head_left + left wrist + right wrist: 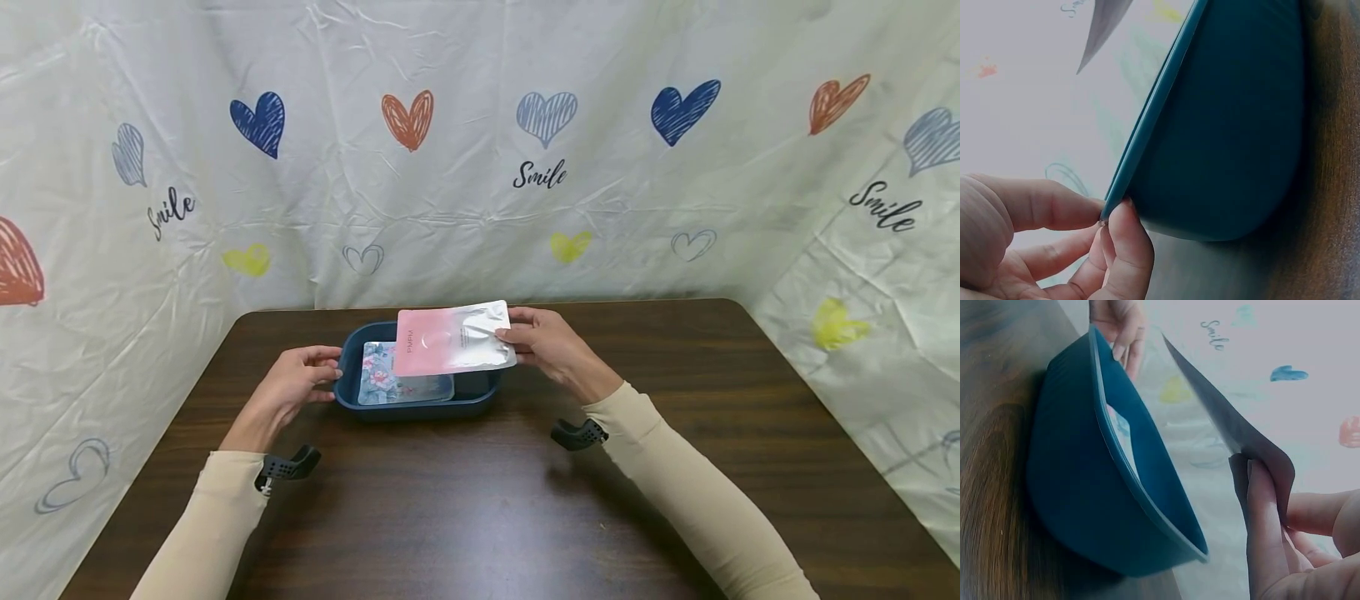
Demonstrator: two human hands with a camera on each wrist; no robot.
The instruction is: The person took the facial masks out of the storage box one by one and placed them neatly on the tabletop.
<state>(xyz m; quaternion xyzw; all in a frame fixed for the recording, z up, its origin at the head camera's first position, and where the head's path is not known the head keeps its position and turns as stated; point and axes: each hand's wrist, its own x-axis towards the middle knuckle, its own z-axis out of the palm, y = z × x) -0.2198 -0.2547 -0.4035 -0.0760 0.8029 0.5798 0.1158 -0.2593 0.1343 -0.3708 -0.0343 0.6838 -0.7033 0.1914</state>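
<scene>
My right hand (551, 343) pinches the right end of a pink and silver sheet mask packet (442, 337), held over a dark blue plastic basin (420, 411). In the right wrist view the packet (1235, 419) shows edge-on, apart from the basin's rim (1147, 503). Inside the basin lies a blue floral packet (382, 379), partly covered by the pink one in the head view. My left hand (296, 383) pinches the basin's left rim between thumb and fingers, seen closely in the left wrist view at the rim (1141, 134).
The basin stands near the back edge of a dark wooden table (465, 517). Behind the table hangs a white cloth (465, 200) printed with hearts and the word Smile. A black band with a camera (288, 465) sits on each wrist.
</scene>
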